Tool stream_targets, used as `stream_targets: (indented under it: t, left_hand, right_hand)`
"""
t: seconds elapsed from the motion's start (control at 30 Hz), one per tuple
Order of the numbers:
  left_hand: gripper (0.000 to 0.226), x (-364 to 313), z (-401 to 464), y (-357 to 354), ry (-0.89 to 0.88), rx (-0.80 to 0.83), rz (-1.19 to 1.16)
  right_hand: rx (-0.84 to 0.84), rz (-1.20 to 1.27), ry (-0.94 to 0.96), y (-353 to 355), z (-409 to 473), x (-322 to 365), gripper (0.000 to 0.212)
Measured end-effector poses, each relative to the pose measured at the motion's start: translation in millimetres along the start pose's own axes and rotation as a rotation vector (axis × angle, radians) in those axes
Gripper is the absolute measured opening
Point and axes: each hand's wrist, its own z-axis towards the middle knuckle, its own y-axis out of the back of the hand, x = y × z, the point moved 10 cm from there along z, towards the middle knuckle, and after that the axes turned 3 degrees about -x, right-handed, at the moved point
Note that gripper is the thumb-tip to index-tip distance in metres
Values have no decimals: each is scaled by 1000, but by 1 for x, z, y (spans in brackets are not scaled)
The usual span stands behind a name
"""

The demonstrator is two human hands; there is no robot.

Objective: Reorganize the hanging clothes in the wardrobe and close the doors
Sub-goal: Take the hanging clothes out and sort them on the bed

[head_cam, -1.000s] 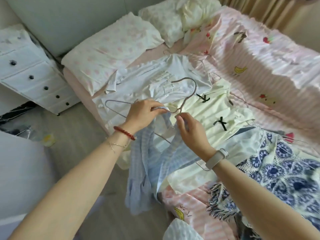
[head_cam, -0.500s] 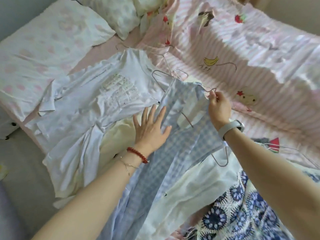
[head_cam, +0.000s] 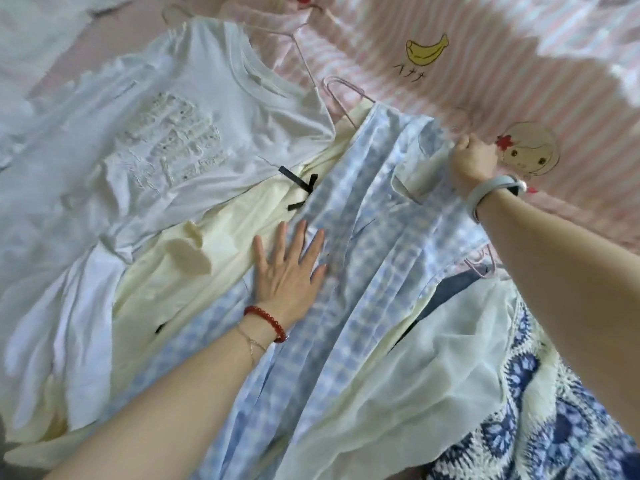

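A blue checked shirt (head_cam: 363, 216) lies spread lengthwise over other clothes on the bed. My left hand (head_cam: 289, 268) rests flat on it with fingers straight and spread. My right hand (head_cam: 472, 161) grips the shirt's top edge near the collar, fingers curled. A pink wire hanger (head_cam: 341, 95) pokes out beside the shirt's shoulder. Left of it lie a white T-shirt (head_cam: 166, 133) on another hanger (head_cam: 294, 39) and a cream garment with black bows (head_cam: 221, 233). The wardrobe is out of sight.
A pink striped duvet (head_cam: 450, 64) with banana and girl prints covers the bed's far side. A blue-and-white patterned garment (head_cam: 540, 410) and a sheer cream piece (head_cam: 450, 368) lie at the lower right, with a pink hanger hook (head_cam: 479, 268) between them.
The blue checked shirt went from bunched between both hands to laid out flat on the bed. My left hand let go and flattened on it; my right hand pulled its top edge away.
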Motion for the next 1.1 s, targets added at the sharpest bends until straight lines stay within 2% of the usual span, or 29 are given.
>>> stream_targets:
  t: [0.13,0.27,0.37,0.47,0.7,0.9,1.1]
  left_hand:
    - [57,5,5,-9,0,47,-3]
    - [53,7,8,-2,-33,121,-163]
    - [52,26,-5,31,-7,-27,-295]
    - [52,61,-45,62,102,-163,-359]
    - [49,162,-222,77,368,-210,-370]
    - [42,233,-429,63,660,-318,-455]
    - [37,271,-643,48,938,-442,-414]
  right_hand:
    - [108,-133,92,-38,-31,0,55]
    - [54,-194,125,-27,-58,11,57]
    - [75,-148,285,-23,-103,48,51]
    - [109,-93,427,-26,-175,88,48]
    - [283,23,717,-50,-397,163,43]
    - [469,83,1033,-55,-596,217,36]
    - [671,0,1428,-64,-814,239,24]
